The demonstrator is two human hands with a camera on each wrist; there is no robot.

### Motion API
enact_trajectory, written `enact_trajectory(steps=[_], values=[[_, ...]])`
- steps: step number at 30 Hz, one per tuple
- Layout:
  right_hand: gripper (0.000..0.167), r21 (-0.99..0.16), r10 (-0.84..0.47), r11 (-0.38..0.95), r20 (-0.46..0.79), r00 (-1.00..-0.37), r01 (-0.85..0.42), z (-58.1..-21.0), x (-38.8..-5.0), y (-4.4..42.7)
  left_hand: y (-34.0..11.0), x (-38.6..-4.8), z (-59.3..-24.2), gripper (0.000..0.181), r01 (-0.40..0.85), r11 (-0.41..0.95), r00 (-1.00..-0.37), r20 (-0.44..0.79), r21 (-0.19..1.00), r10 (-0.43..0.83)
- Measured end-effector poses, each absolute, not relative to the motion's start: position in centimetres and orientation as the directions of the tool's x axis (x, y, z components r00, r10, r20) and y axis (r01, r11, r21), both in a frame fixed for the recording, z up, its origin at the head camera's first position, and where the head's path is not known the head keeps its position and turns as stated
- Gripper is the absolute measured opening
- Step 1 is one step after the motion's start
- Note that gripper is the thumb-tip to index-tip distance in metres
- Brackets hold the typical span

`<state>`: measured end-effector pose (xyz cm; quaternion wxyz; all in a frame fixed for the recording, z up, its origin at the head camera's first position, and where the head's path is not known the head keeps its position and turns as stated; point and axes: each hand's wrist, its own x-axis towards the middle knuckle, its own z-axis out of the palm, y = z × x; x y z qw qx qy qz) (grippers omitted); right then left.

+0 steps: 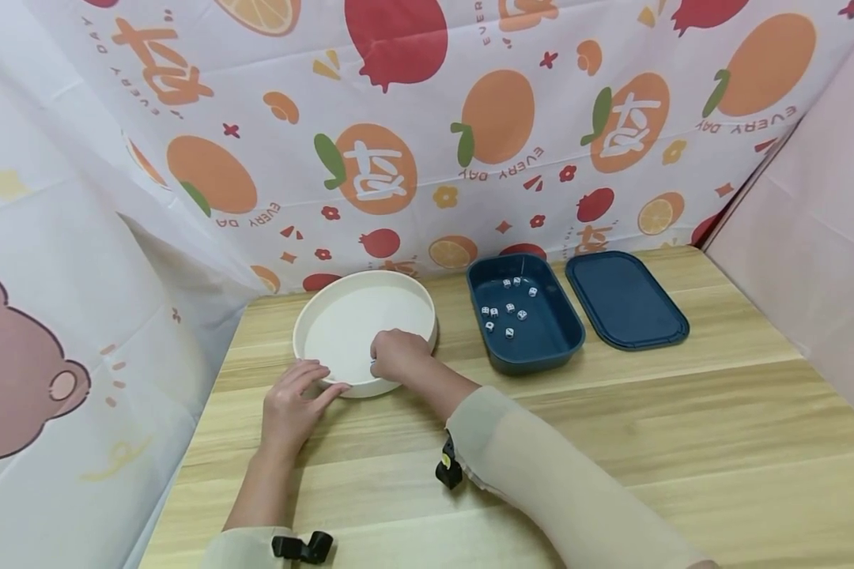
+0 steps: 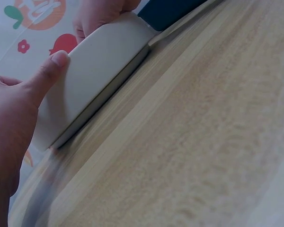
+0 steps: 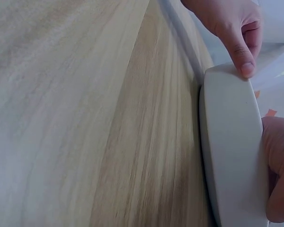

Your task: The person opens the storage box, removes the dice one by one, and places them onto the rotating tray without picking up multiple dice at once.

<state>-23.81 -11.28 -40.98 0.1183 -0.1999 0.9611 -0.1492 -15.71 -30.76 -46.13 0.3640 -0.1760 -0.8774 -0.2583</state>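
A round cream tray (image 1: 360, 390) stands on the table, its side wall (image 2: 97, 71) close in the left wrist view. At its front left rim rests my left hand (image 1: 289, 403), thumb extended along the top edge, the other fingers over the rim. My right hand (image 1: 402, 357) is inside the tray near the front right, fingers curled and pointing down. A tiny white bit shows at its fingertips, probably a die; its faces cannot be made out. In the right wrist view the tray wall (image 3: 234, 142) hides the fingertips of my right hand (image 3: 279, 165).
Right of the tray is a dark blue rectangular box (image 1: 530, 365) holding several white dice (image 1: 510, 308). Beside it a dark blue lid (image 1: 626, 300) lies flat on the wooden table (image 1: 726, 411). A fruit-patterned cloth (image 1: 441, 118) hangs behind.
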Motion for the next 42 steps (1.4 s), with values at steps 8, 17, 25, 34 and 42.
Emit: enact_trajectory(steps=[8, 17, 25, 34, 42], values=[[0.027, -0.377, -0.537, 0.788, -0.035, -0.843, -0.487, -41.0, -24.1, -9.5, -30.7, -15.9, -46.4, 0.043, 0.507, 0.799, -0.657, 0.745, 0.322, 0.116], [0.036, -0.375, -0.568, 0.758, 0.024, -0.823, -0.534, -38.4, -24.8, -4.9, -30.8, -16.1, -46.2, 0.042, 0.502, 0.8, -0.663, 0.74, 0.328, 0.114], [0.053, -0.272, -0.594, 0.743, 0.151, -0.79, -0.611, -36.5, -25.5, 0.7, -30.8, -16.1, -46.4, 0.041, 0.491, 0.802, -0.676, 0.729, 0.34, 0.105], [0.067, -0.171, -0.56, 0.794, 0.169, -0.811, -0.583, -37.9, -26.1, 7.4, -30.8, -15.9, -46.6, 0.042, 0.503, 0.801, -0.655, 0.748, 0.326, 0.106], [0.068, -0.211, -0.502, 0.832, 0.105, -0.858, -0.513, -39.5, -26.0, 11.2, -30.9, -15.9, -46.5, 0.042, 0.507, 0.802, -0.654, 0.747, 0.317, 0.119]])
